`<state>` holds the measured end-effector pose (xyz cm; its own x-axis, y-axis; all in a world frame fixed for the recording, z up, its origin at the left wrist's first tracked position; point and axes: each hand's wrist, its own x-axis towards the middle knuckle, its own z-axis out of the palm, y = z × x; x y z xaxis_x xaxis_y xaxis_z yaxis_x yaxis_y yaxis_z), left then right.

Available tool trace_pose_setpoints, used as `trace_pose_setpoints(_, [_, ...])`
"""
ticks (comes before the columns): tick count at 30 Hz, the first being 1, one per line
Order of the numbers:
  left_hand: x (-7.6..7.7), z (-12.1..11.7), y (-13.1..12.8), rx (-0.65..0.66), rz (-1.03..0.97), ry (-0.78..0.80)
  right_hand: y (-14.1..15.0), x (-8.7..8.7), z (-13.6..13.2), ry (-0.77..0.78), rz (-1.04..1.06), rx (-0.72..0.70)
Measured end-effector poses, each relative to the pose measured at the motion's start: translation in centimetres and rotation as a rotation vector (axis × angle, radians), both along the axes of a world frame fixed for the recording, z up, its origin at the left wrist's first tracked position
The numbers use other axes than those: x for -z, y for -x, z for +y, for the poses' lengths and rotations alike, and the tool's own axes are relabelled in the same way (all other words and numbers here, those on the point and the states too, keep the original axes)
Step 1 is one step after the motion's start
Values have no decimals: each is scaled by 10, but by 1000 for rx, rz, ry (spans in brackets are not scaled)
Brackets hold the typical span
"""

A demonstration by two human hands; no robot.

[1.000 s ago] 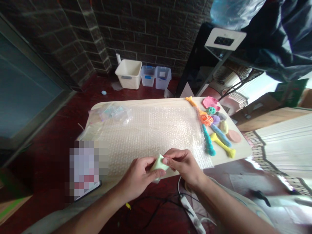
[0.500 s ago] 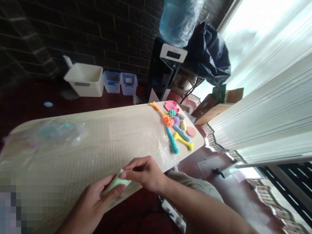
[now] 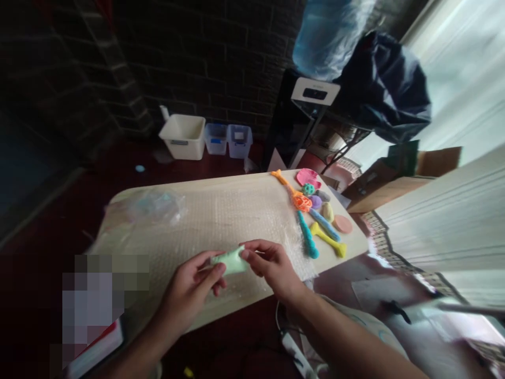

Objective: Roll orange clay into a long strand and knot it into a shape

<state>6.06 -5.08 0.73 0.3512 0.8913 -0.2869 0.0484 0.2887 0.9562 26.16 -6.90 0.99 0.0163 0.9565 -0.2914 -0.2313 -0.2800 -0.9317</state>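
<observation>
Between my hands, above the near edge of the table, is a pale green packet of modelling clay (image 3: 232,260), soft-looking and partly in clear plastic. The left end is gripped by my left hand (image 3: 197,276), thumb on the near side and fingers behind. My right hand (image 3: 268,263) pinches the upper right end between thumb and fingertips. Its far side is hidden. To the right on the table lie moulded clay pieces: a teal stick (image 3: 306,234), a yellow bone shape (image 3: 329,240), a blue stick (image 3: 325,225) and an orange strand bundle (image 3: 302,202).
Bubble wrap (image 3: 236,216) covers much of the table. Crumpled clear bags (image 3: 160,205) lie at its far left. A pink dish shape (image 3: 308,178) sits at the far right corner. A white bin (image 3: 183,139) stands on the floor behind. A power strip (image 3: 295,352) lies below.
The view swung right, then partly back left. Both hands keep hold of the green packet, which is now raised, more level and more exposed between them.
</observation>
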Motion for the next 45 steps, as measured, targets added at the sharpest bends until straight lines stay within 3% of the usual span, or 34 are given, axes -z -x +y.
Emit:
trace_pose_setpoints(6, [7,5,2,5,-19,-31,-4,6,9,-107,-108,-47])
trace_pose_setpoints(14, [8,14,7,-80,-107,36,-6,18,21,-65,-84,-18])
trace_pose_setpoints(19, [16,27,9,-155,-85,-8,-6,22,30,-57,-37,-7])
trace_pose_setpoints(26, [24,39,13,-197,-120,58,-3,20,42,-46,-88,-87])
trace_pose_setpoints(31, [26,42,15,-222,-58,14,0,22,45,-26,-133,-112])
trace_pose_setpoints(38, [28,48,14,-329,-57,19,5,16,46,-34,-122,-136])
trace_pose_setpoints(45, [25,41,18,-428,-118,99,5,18,28,-49,-142,-290])
